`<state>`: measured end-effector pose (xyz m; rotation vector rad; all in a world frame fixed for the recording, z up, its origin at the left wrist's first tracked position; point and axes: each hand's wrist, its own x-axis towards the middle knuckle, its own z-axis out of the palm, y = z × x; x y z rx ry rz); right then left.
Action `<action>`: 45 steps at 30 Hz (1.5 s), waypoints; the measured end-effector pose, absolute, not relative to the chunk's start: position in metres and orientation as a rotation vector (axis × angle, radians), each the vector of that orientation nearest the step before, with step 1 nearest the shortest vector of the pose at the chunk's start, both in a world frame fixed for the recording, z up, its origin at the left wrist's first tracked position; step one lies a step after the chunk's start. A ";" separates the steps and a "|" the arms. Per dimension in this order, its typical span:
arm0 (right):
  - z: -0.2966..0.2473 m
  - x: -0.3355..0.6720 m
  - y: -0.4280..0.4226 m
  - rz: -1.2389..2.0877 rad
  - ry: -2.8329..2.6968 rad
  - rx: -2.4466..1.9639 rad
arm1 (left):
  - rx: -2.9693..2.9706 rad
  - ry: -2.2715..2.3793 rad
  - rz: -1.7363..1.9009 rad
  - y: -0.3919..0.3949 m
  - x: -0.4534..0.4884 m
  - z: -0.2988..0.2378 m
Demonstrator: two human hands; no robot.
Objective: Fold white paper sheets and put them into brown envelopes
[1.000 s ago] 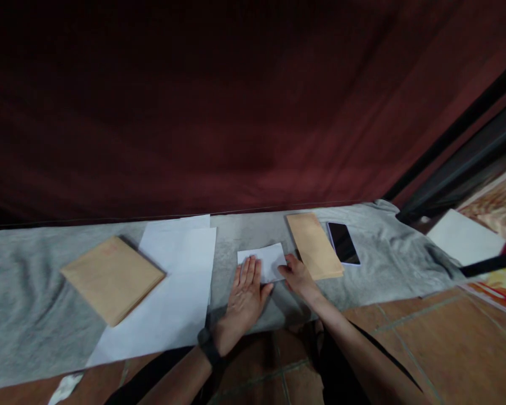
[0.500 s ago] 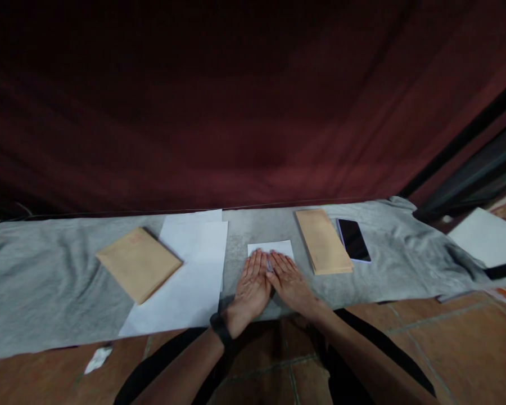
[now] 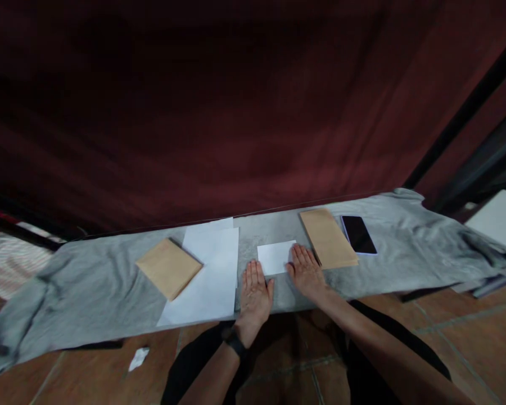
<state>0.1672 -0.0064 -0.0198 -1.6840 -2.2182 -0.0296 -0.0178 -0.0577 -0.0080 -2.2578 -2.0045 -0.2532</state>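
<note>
On the grey cloth (image 3: 96, 287), I had the left hand (image 3: 255, 297) and right hand (image 3: 307, 275) released, fingers straight, at either end of the small paper (image 3: 275, 257), between the large sheets (image 3: 215, 281) and the envelopes (image 3: 331, 242).

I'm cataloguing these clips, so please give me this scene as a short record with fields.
Left hand: open, at the near left corner of the small white paper; contact unclear
Right hand: open, at that paper's right edge
Left wrist: dark band
Left side: square brown stack, partly over large white sheets
Right side: oblong brown stack, beside phone
Surface: gray cloth
Floor: tiles, white scrap
</note>
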 end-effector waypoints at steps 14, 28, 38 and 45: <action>-0.020 0.147 -0.003 0.117 -2.421 -1.412 | -2.307 -2.027 -0.088 -0.068 -0.011 0.006; -0.020 0.155 0.005 0.130 -2.437 -1.504 | -1.891 -2.391 -0.368 -0.069 -0.216 0.067; -0.023 0.155 0.004 0.119 -2.397 -1.493 | -1.826 -2.510 -0.098 -0.080 -0.221 0.064; -0.022 0.156 0.004 0.114 -2.392 -1.473 | -1.645 -2.763 -0.919 -0.066 -0.241 0.063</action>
